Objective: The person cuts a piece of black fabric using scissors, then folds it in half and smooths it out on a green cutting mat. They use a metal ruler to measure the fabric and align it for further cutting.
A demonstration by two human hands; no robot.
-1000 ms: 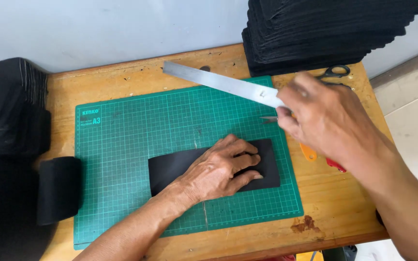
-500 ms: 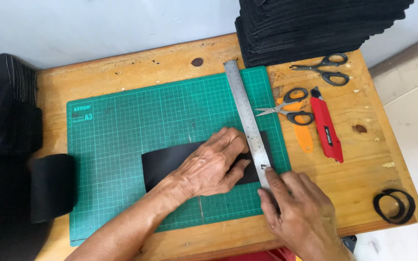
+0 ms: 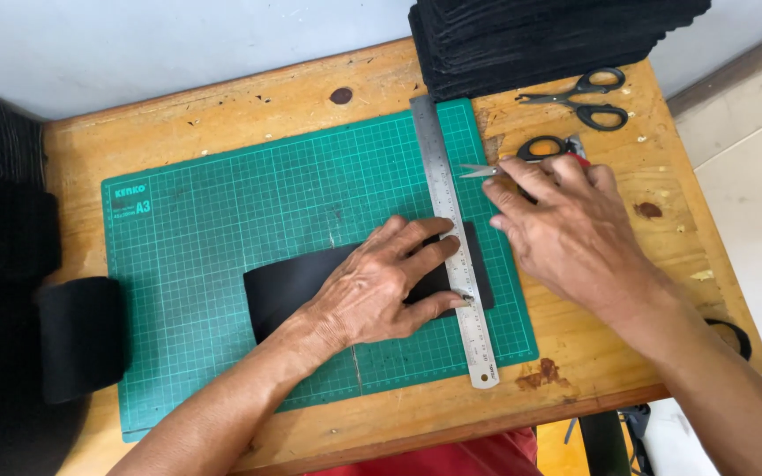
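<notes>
Pressing flat, my left hand [image 3: 372, 291] has its fingers [image 3: 425, 256] spread wide over the black sheet [image 3: 284, 286], fingertips pinning the steel ruler [image 3: 451, 234] that lies across the sheet's right end. That sheet sits on the green cutting mat [image 3: 222, 220], toward its lower right. My right hand [image 3: 575, 229] hovers just right of the ruler, fingers [image 3: 522, 181] loosely curled and gripping nothing, over the orange-handled scissors [image 3: 522, 157] and a red tool whose tip just peeks out beyond them. Further out, black scissors [image 3: 588, 97] lie near the back right corner of the wooden surface [image 3: 222, 115], beside a tall stack of black sheets [image 3: 540, 35]. Off the left edge I see more black pieces [image 3: 81, 339] piled up.
</notes>
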